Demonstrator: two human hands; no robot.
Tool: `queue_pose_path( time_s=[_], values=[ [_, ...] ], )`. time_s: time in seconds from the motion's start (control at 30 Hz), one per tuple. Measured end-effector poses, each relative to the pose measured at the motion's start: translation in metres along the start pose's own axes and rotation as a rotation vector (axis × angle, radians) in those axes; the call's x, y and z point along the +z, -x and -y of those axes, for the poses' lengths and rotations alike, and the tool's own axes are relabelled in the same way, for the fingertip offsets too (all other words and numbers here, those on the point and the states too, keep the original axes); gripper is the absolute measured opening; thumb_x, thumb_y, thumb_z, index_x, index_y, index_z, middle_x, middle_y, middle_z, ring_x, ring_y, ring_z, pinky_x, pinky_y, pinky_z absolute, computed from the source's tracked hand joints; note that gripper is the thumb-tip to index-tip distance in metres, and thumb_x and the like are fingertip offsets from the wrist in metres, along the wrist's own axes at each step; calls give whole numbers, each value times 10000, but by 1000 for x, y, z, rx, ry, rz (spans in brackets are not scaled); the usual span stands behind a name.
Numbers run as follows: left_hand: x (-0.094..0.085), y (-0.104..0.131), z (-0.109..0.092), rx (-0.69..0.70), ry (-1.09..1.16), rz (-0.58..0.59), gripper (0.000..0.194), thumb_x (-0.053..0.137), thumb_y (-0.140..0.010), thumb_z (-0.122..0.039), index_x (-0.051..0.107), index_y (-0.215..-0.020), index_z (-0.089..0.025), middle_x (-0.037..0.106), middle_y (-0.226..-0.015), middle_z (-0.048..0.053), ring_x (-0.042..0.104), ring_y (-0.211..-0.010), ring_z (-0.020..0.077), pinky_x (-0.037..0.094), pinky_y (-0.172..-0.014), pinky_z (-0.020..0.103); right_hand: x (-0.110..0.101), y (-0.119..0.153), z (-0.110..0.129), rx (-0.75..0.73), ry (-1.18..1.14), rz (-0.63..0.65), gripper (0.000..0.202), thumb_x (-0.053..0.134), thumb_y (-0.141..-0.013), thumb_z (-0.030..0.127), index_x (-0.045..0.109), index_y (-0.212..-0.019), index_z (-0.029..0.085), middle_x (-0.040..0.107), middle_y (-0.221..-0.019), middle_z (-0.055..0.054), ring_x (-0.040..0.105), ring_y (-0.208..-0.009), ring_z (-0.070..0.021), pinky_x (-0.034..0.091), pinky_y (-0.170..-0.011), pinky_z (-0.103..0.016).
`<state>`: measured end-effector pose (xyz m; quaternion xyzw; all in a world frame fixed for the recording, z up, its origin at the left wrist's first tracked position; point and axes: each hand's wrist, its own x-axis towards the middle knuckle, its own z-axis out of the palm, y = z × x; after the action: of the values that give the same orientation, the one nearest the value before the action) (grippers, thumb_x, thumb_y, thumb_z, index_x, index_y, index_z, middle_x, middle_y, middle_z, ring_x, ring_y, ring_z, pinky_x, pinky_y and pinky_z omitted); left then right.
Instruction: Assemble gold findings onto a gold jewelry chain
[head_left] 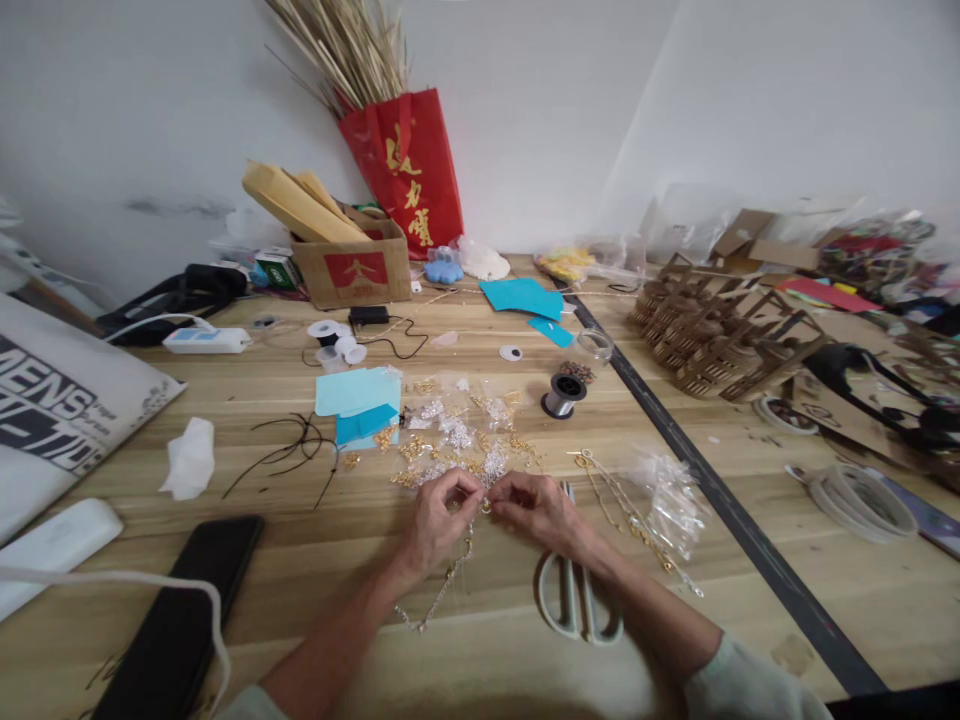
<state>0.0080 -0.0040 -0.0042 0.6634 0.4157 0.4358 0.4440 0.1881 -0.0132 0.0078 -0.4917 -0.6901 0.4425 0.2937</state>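
Note:
My left hand [446, 512] is closed in a pinch at one end of a beaded chain [442, 590], which hangs down and curves across the wooden table. Facing it, my right hand [536, 508] also pinches, its fingertips almost touching the left ones; whatever lies between them is too small to make out. Just beyond both hands are small bags of gold and clear beads [457, 430]. Scissors [577, 600] with pale handles lie partly under my right wrist. To the right of that hand rests a gold and silver chain [630, 515].
A wire spool [563, 396] stands behind the beads. Crumpled plastic bags [667, 495] lie at the right, woven brown baskets [720, 330] farther back. A black phone [184, 610] and black cords [292, 445] are on the left; a cardboard box [360, 265] stands at the back.

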Motion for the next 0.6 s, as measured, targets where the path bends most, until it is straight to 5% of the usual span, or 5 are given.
queue_pose_path(
  time_s=[0.6],
  values=[
    [-2,-1,4,-54,-53,53,124,570,-799,-237,574,-704,-158,580,-677,8,536,-647,140,422,-615,239,4,-1,-4,-46,-72,16,159,524,-881,304,593,-868,161,548,-621,28,464,-552,-95,350,-520,-200]
  ],
)
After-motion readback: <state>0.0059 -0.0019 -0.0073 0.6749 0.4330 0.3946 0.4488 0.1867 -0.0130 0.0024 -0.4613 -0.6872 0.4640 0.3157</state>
